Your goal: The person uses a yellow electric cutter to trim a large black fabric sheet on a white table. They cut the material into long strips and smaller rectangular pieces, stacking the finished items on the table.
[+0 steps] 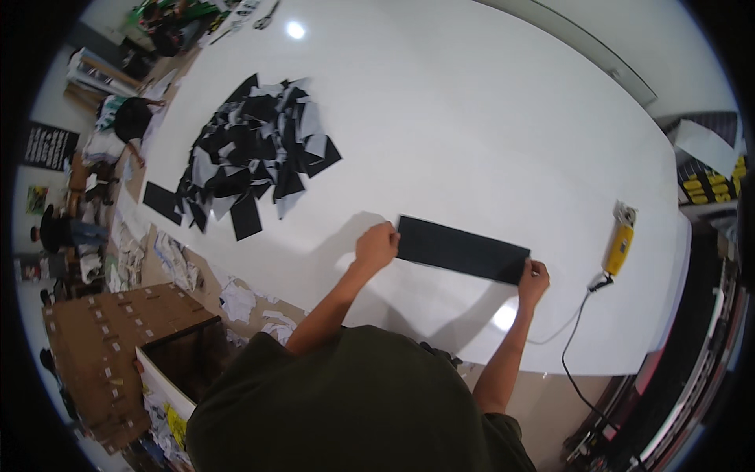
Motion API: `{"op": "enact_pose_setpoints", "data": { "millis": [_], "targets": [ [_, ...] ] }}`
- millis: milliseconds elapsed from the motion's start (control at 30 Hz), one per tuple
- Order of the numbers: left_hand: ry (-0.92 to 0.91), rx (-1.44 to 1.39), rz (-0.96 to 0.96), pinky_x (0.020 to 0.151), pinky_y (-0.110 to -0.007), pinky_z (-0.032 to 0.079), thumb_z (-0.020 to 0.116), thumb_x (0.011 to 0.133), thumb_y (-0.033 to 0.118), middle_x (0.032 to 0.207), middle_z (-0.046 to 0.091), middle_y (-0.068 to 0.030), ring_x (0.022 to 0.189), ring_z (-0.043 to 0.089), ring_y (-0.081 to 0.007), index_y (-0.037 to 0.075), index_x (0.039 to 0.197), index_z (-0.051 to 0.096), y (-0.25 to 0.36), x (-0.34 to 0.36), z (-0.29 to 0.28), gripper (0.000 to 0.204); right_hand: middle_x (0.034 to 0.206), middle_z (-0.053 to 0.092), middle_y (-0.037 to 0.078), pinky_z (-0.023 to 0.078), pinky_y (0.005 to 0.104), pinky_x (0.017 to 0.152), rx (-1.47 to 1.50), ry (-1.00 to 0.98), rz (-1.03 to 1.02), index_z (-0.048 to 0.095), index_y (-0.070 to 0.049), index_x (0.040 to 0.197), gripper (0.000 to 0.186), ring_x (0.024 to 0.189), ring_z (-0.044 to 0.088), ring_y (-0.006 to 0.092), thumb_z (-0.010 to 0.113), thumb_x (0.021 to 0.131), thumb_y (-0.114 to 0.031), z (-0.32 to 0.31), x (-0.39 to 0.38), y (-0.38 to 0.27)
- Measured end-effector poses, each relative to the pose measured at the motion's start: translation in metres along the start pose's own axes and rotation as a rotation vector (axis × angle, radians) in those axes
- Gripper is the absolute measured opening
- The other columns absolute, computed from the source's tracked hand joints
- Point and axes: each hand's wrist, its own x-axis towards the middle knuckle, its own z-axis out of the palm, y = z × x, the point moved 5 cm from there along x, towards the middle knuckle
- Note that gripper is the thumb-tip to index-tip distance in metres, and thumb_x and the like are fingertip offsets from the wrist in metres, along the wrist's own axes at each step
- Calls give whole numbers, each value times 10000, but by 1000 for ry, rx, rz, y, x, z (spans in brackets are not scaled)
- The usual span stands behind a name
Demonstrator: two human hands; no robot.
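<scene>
A long black rectangular strip of sheet material (462, 250) stretches between my two hands over the white table (440, 118). My left hand (378, 245) is closed on its left end, fingers curled at the edge. At the right end, my right hand (534, 282) pinches the lower corner between thumb and fingers. The strip looks flat and tilts slightly down to the right; whether it touches the table I cannot tell. Farther left on the table lies a loose heap of black and pale grey cut pieces (255, 141).
A yellow corded power tool (620, 245) lies at the table's right, its black cord (568, 363) running off the near edge. Scissors (266, 17) rest at the far left. A large cardboard box (102, 346) and paper scraps (237, 302) are at lower left. Several people are beyond the table's left side.
</scene>
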Motion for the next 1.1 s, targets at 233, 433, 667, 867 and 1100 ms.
{"op": "enact_pose_setpoints", "data": {
  "millis": [233,433,667,867,1100],
  "targets": [
    [232,-39,-76,753,-515,552,685,945,238,875,719,-137,854,709,-368,85,963,681,-34,25,-34,154,853,731,129,520,370,669,6,51,-70,730,8,1003,206,768,686,236,717,983,-197,-8,-3,-2],
    [709,152,30,823,-491,494,708,934,173,1043,640,-116,996,630,-352,90,1023,668,-95,79,-105,128,819,712,86,451,330,583,27,8,-66,727,6,982,249,651,600,169,717,988,-243,-6,-14,-37],
    [565,149,65,841,-479,446,678,934,96,1044,618,-88,1025,593,-332,82,994,644,-124,99,-122,70,838,717,90,510,309,653,225,-104,-161,722,19,994,214,691,628,148,709,987,-195,26,-29,-109],
    [600,158,208,841,-496,442,702,940,141,1025,611,-96,1022,593,-337,87,1024,624,-89,79,-145,127,842,719,74,488,285,632,336,-393,-297,721,8,1028,199,677,590,92,698,988,-186,79,-68,-226],
    [536,28,154,859,-502,435,728,943,200,1055,605,-88,1056,588,-327,108,985,643,-129,100,-114,133,793,701,22,439,241,591,477,-785,-371,723,-16,1011,177,618,543,56,705,976,-188,132,-142,-305]
  ]
}}
